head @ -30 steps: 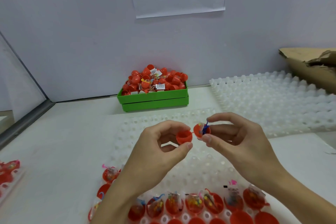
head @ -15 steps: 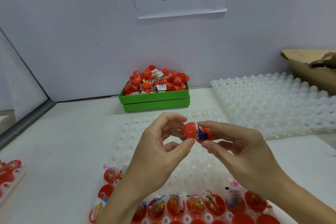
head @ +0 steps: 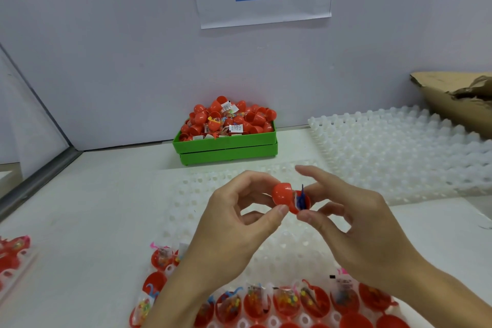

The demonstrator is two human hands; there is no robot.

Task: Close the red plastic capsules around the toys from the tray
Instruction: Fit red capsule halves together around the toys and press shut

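Above the white dimpled tray (head: 213, 194), both my hands hold one red capsule (head: 288, 198). My left hand (head: 239, 224) pinches the domed lid half (head: 281, 193) between thumb and fingers. My right hand (head: 354, 226) pinches the other half (head: 302, 205), its forefinger raised straight above. A blue toy (head: 301, 197) in clear wrap sticks up out of the gap between the two halves. Along the tray's near edge stand several open red halves with bagged toys (head: 286, 301).
A green bin (head: 226, 144) heaped with closed red capsules stands by the back wall. A stack of white dimpled trays (head: 399, 146) lies at the right, with torn cardboard (head: 458, 98) behind it. More red capsule halves (head: 13, 255) lie at the far left edge.
The two halves were apart a second ago; my left hand has swung the lid over against the toy-filled half. My right forefinger has lifted off the capsule.
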